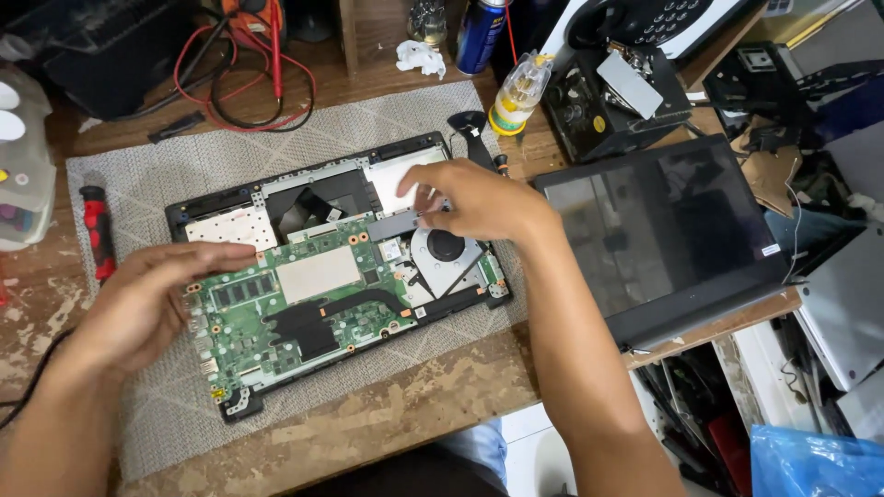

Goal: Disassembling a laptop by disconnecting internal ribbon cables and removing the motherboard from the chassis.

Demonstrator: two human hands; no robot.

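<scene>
Green circuit board [304, 304] lay exposed inside an opened laptop base [221, 207], which rested on a grey woven mat [166, 156] that kept it from sliding on the worn wooden table [414, 405]. The left hand [152, 299] pressed flat on the board's left edge, fingers stretched out and gripping nothing, seemingly to steady it. The right hand [479, 198] hovered over the upper right of the base, just above the round fan [445, 247], fingertips pinched near a small grey strip [398, 224]; whether they actually held it could not be told. A detached screen [663, 230] sat aside on the right, a red-handled screwdriver [98, 230] on the left.
</scene>
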